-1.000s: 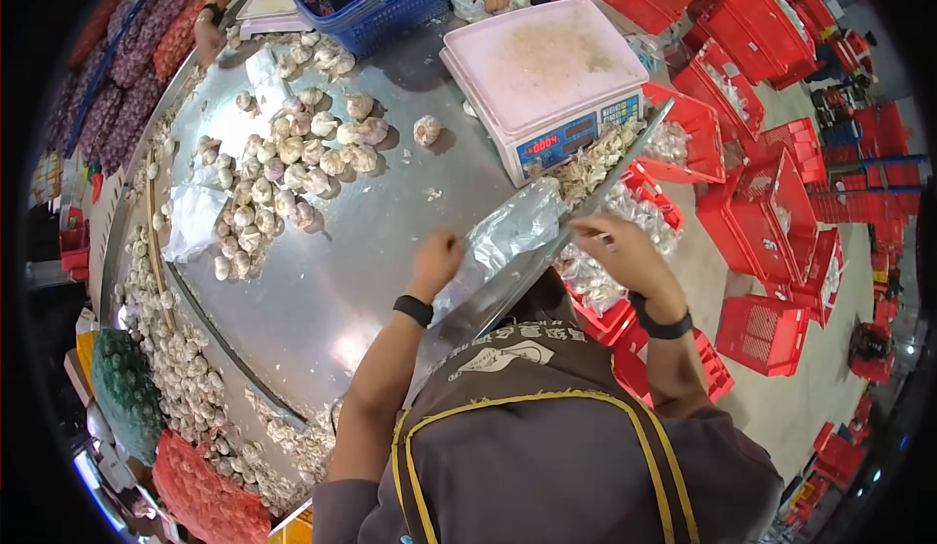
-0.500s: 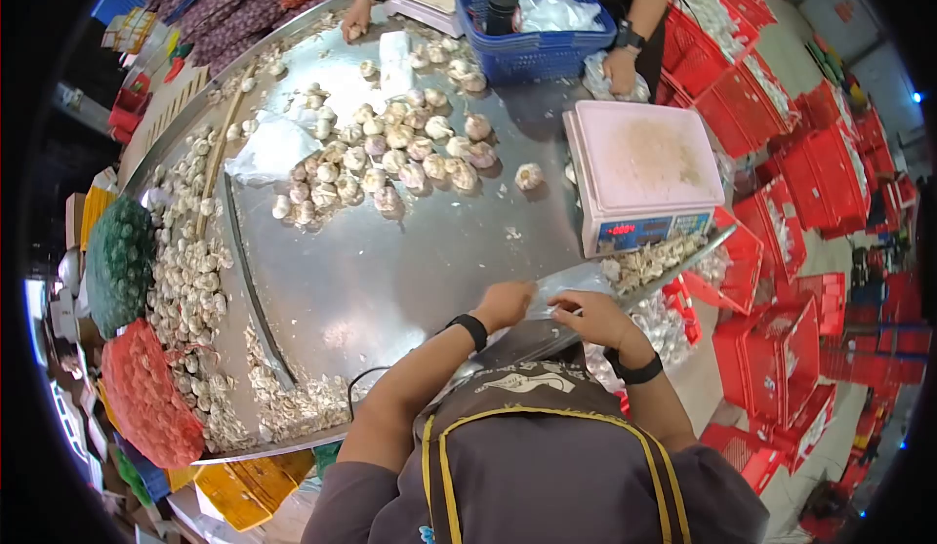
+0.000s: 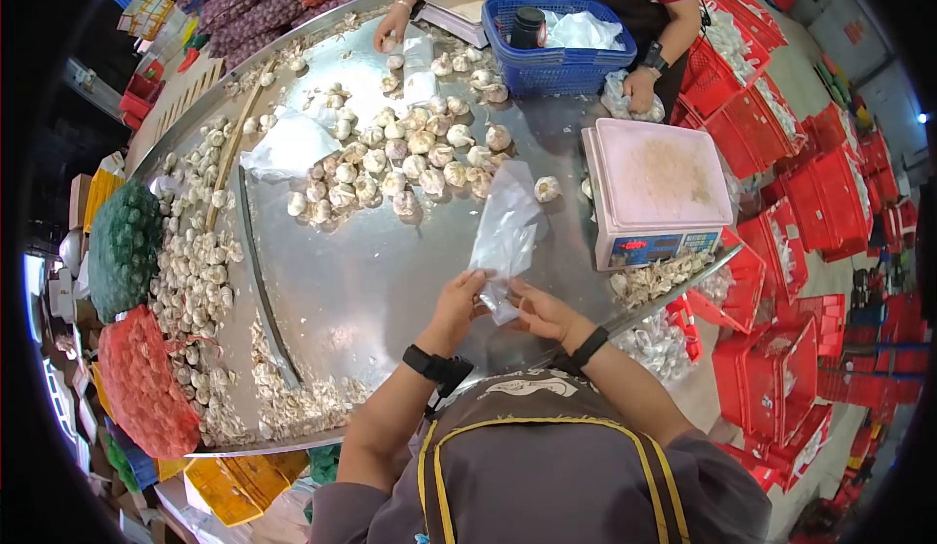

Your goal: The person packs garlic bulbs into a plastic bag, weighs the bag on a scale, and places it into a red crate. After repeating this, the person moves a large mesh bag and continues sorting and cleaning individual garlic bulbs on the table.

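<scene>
A clear plastic bag (image 3: 509, 217) stretches away from me above the metal table (image 3: 390, 281). My left hand (image 3: 457, 306) pinches its near end on one side. On the other side, my right hand (image 3: 543, 310) is closed on the same end. The bag looks flat, with nothing inside it. Just beyond lies a heap of garlic bulbs (image 3: 415, 163), and a single garlic bulb (image 3: 547, 189) sits right of the bag's far end. To the right stands a pink-topped digital scale (image 3: 664, 188) with a lit red display.
Across the table a co-worker's hand (image 3: 392, 29) reaches for garlic; the other hand (image 3: 641, 88) holds a bag beside blue baskets (image 3: 561, 74). Green (image 3: 125, 246) and red net sacks (image 3: 146, 388) stand left. Red crates (image 3: 766, 373) line the right. Garlic skins (image 3: 649, 281) lie before the scale.
Both my hands have moved left and slightly, bringing the bag from near the scale's front corner to mid-table, where it now extends forward. The co-worker's left-side hand has shifted toward the white packet.
</scene>
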`<state>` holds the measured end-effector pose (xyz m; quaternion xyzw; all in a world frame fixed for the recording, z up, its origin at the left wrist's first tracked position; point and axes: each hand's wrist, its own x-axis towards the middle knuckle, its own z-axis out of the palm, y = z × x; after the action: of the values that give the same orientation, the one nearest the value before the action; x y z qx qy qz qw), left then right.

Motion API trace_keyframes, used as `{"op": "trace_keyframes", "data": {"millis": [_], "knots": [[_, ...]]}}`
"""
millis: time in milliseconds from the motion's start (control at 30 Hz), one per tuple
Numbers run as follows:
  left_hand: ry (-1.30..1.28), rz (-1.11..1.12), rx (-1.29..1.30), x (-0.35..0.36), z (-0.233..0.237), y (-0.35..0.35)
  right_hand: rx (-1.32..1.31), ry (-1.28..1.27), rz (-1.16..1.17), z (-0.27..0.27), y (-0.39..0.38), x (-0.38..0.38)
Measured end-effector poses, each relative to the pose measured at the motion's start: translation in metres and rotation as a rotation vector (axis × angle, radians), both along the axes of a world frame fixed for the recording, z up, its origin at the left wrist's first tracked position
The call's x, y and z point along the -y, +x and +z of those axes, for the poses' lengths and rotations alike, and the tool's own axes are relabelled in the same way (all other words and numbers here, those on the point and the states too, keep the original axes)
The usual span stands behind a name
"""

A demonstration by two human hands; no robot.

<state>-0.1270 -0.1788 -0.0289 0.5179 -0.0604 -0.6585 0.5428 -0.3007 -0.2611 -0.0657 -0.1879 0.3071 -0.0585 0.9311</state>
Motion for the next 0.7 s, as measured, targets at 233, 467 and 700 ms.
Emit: {"op": "trace_keyframes", "data": {"millis": [233, 467, 700], "knots": [[-0.063, 0.213, -0.212, -0.012, -0.035, 0.010, -0.024, 0.239, -0.052, -0.024, 0.027, -0.009], [0.204, 0.472, -0.003, -0.018, -0.061, 0.040, -0.146, -0.098, 0.018, -0.017, 0.002, -0.004], [0.122, 0.538, 0.164, -0.028, -0.040, 0.097, -0.342, -0.683, 0.624, 0.096, -0.136, -0.001]]}}
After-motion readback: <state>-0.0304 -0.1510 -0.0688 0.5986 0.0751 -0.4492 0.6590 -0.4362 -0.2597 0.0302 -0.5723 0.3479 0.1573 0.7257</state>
